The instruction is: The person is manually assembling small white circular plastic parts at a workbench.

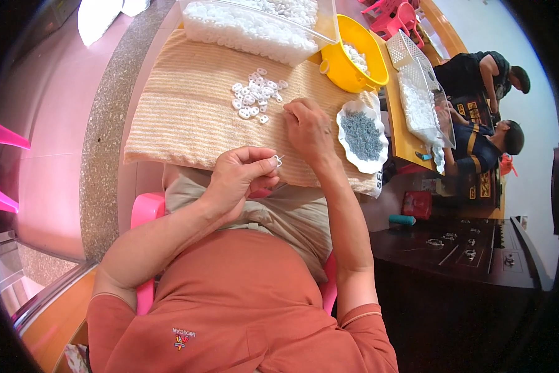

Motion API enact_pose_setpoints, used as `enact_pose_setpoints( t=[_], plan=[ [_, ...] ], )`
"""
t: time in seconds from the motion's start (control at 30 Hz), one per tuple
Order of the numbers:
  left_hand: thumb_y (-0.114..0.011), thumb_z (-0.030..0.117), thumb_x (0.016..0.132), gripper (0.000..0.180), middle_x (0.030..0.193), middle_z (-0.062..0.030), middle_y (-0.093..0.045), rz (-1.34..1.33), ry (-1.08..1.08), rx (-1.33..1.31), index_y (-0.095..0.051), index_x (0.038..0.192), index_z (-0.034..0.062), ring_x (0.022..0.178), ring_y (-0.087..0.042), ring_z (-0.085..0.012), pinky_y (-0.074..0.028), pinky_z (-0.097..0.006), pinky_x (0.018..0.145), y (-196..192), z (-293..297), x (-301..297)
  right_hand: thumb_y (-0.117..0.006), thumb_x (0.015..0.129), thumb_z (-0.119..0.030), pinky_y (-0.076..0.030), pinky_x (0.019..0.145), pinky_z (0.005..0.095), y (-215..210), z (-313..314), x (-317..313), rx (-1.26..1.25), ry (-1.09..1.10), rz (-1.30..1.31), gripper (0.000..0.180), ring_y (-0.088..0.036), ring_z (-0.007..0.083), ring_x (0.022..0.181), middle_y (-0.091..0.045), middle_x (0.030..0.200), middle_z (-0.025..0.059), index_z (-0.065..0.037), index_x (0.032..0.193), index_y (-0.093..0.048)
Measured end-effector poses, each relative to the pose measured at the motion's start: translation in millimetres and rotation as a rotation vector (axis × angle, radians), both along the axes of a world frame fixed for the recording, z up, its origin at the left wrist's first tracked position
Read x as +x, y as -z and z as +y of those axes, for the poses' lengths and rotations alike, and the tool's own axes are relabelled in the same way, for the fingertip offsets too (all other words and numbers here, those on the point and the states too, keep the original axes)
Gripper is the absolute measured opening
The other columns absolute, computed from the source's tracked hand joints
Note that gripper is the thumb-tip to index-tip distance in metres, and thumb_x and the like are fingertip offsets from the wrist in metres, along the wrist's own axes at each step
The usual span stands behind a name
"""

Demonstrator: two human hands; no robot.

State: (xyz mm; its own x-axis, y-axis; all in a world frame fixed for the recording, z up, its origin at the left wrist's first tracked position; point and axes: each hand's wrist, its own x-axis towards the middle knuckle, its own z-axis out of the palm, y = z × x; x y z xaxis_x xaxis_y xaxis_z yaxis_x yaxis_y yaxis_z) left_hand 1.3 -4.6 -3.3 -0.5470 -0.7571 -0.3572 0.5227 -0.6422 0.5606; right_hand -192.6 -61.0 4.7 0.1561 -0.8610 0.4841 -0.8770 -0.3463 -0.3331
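Note:
My left hand (239, 177) pinches a small white plastic piece (277, 161) between thumb and forefinger, above the near edge of the towel-covered surface (186, 93). A thin bit of wire or a pin seems to stick out of the piece. My right hand (310, 130) rests on the towel with its fingers curled and pressed together; what they hold, if anything, is too small to make out. Just beyond its fingertips lies a loose pile of white plastic pieces (257, 93) with holes. Right of that hand sits a white scalloped dish (343, 140) full of small grey metal parts (362, 135).
A clear bin (326, 25) heaped with white pieces stands at the far edge, beside a yellow bucket (332, 68). At right, two people (487, 146) work by another table with a white basket (410, 50). A pink stool (0, 165) is at left.

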Motion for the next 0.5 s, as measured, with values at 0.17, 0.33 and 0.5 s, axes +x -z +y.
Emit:
enact_pose_setpoints(
  t=[0.17, 0.33, 0.5],
  plan=[
    [-0.066, 0.004, 0.087, 0.014, 0.086, -0.0046, -0.066, -0.015, 0.010, 0.000, -0.063, 0.101, 0.0008, 0.075, -0.065, -0.0122, -0.059, -0.026, 0.070, -0.8, -0.5, 2.7, -0.065, 0.078, -0.004, -0.052, 0.076, 0.0377, -8.8, 18.7, -5.3, 0.070, -0.014, -0.068, 0.006, -0.064, 0.0318, 0.084, -0.067, 0.092, 0.0137, -0.002, 0.084, -0.068],
    [-0.066, 0.004, 0.087, 0.015, 0.087, -0.0049, -0.066, -0.014, 0.016, -0.002, -0.063, 0.102, 0.0003, 0.075, -0.065, -0.0125, -0.059, -0.026, 0.071, -0.6, 0.7, 1.3, -0.064, 0.080, 0.002, -0.051, 0.071, 0.0284, -2.6, 28.7, -30.7, 0.075, -0.005, -0.241, 0.012, -0.066, 0.0216, 0.080, -0.069, 0.090, 0.0115, 0.000, 0.092, -0.068],
    [-0.066, 0.004, 0.088, 0.014, 0.087, -0.0048, -0.066, -0.018, 0.016, -0.006, -0.063, 0.101, 0.0003, 0.076, -0.065, -0.0122, -0.059, -0.027, 0.072, 1.6, 1.5, -0.4, -0.064, 0.084, 0.000, -0.050, 0.068, 0.0263, 5.9, 26.2, -41.7, 0.090, 0.006, -0.228, 0.012, -0.065, 0.0173, 0.075, -0.069, 0.090, 0.0115, 0.000, 0.095, -0.068]
  ],
)
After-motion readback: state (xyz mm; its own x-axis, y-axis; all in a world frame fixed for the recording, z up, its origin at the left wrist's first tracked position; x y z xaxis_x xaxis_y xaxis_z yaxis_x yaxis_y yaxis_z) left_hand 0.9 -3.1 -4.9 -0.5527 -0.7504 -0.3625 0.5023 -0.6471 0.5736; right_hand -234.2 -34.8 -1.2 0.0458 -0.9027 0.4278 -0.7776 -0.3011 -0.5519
